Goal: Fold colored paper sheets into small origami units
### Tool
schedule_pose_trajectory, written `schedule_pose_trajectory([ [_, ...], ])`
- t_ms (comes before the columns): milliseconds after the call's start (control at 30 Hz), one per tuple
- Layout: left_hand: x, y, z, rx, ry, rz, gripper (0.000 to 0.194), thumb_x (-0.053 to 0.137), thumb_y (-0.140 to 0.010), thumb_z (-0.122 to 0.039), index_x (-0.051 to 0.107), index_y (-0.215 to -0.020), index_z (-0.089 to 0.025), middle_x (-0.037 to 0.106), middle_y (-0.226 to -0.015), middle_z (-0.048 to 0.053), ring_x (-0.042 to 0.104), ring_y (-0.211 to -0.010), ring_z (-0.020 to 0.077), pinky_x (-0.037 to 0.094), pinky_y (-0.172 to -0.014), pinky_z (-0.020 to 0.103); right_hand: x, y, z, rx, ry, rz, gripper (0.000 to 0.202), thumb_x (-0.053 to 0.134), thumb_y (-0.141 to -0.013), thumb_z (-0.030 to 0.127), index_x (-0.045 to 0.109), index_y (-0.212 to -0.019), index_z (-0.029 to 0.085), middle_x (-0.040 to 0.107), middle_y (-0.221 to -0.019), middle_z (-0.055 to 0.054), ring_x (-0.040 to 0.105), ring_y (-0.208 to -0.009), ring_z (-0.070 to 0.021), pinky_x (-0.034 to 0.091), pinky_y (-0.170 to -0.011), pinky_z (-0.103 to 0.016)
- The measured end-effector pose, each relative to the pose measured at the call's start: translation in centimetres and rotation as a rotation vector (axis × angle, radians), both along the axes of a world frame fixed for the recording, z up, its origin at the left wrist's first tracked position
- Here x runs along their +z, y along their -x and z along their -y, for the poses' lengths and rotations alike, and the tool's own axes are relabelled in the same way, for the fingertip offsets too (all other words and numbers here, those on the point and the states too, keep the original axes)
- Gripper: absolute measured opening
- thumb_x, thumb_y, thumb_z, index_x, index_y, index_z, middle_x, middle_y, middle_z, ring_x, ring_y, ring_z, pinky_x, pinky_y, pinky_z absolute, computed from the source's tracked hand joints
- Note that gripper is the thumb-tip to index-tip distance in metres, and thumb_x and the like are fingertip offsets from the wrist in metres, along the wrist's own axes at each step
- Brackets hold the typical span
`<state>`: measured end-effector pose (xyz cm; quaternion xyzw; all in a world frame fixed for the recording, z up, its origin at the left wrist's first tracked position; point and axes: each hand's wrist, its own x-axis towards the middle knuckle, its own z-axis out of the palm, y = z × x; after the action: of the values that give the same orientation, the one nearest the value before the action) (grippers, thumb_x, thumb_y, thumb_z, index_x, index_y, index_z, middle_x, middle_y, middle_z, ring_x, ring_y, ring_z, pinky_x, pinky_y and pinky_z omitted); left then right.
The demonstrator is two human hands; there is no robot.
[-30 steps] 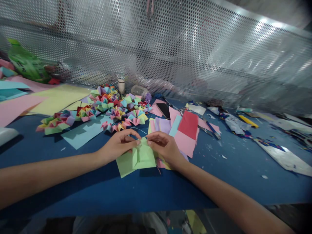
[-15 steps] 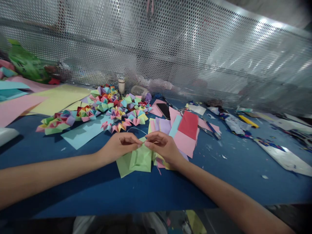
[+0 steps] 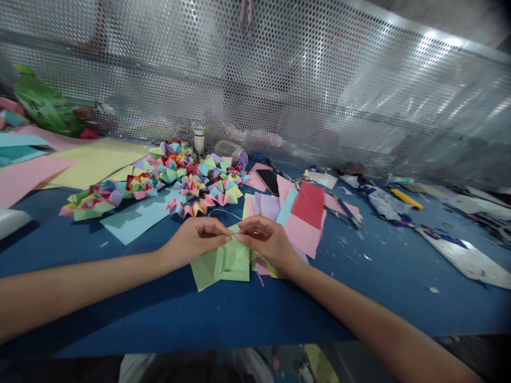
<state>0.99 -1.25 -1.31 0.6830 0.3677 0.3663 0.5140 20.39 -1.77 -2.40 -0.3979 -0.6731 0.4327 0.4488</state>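
Green folded paper [image 3: 235,265] sits in front of you, near the middle of the blue table [image 3: 191,324], its upper edge between your hands. Farther back to your left, the big yellow sheet [image 3: 107,155] spreads out, and nearer the middle the folded paper pieces [image 3: 191,185] are bunched together. The coloured sheets [image 3: 305,234] fan out beside your right hand [image 3: 265,239], likely placed there for easy reach. Your right hand and your left hand [image 3: 202,236] are both nearly closed, thumb and forefinger pinching the paper's top edge, other fingers loosely curled. The fingertips almost meet, probably so both thumbs can bear on one small spot while the lower part stays flat and unstrained over the loose green sheet [image 3: 203,270].
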Motion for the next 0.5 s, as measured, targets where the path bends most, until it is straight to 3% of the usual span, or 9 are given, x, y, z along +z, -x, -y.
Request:
schedule_pose_trajectory([
  [167, -0.08, 0.01, -0.01, 0.009, 0.086, -0.012, 0.022, 0.062, -0.076, -0.034, 0.067, -0.086, -0.014, 0.054, -0.054, -0.002, 0.041, -0.045, 0.0067, 0.032, -0.042, 0.017, 0.03, -0.04, 0.06, -0.004, 0.006, -0.004, 0.023, 0.071, -0.071, 0.03, 0.063, -0.09, 0.02, 0.065, -0.08, -0.002, 0.063, -0.076, -0.0134, 0.053, -0.07, -0.027],
  [500, -0.45, 0.04, -0.41, 0.005, 0.081, -0.072, 0.024, 0.064, -0.076, -0.037, 0.069, -0.077, -0.013, 0.05, -0.049, -0.004, 0.034, -0.041, 0.0049, 0.025, -0.038, 0.017, 0.14, -0.01, 0.19, 0.008, 0.031, -0.019, 0.022, 0.071, -0.07, 0.027, 0.062, -0.089, 0.02, 0.064, -0.078, -0.001, 0.062, -0.073, -0.0119, 0.051, -0.067, -0.025],
])
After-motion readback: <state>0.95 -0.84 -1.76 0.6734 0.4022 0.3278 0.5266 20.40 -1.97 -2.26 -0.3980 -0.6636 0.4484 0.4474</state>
